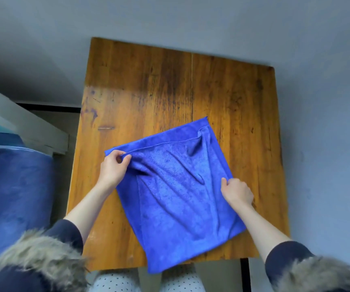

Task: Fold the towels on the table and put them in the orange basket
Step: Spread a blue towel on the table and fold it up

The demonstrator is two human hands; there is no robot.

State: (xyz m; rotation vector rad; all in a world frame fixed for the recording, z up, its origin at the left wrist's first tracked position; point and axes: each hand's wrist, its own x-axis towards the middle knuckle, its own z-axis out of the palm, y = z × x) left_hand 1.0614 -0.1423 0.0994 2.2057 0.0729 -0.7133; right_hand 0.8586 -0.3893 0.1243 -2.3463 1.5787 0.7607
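A blue towel (176,192) lies doubled over on the wooden table (149,85), its near corner hanging over the table's front edge. My left hand (113,167) pinches the upper layer's corner at the towel's far left. My right hand (236,190) grips the towel's right edge about halfway along it. The cloth between the hands is wrinkled. No orange basket is in view.
A blue fabric-covered object (12,197) stands to the left of the table, with a white ledge (33,127) behind it. A grey wall runs behind and to the right of the table. My knees show below the table's front edge.
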